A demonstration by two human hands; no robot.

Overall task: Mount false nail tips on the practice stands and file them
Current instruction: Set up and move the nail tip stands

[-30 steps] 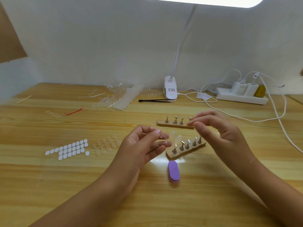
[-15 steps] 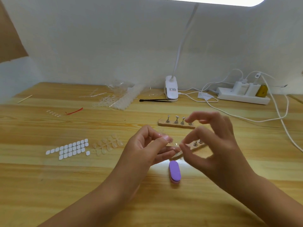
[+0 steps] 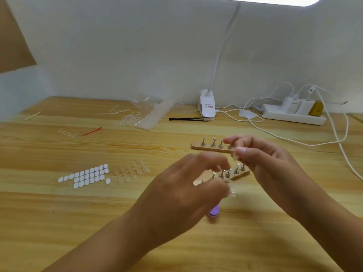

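Two wooden practice stands with metal pegs lie mid-table, the far stand and the near stand. My right hand hovers between them, with a clear nail tip pinched between thumb and forefinger. My left hand, blurred, is turned back-up over the near stand's left end. Its curled fingers hold a small clear strip of nail tips. A purple file block lies on the table, mostly hidden under the left hand.
White adhesive tabs and a sprig of clear tips lie to the left. A pile of tip strips, a black tool and the lamp clamp sit at the back. Power strip and cables are at right.
My right hand came to the left hand's strip, then drew back up and right with one tip. The left hand rolled over and dropped toward the near stand.
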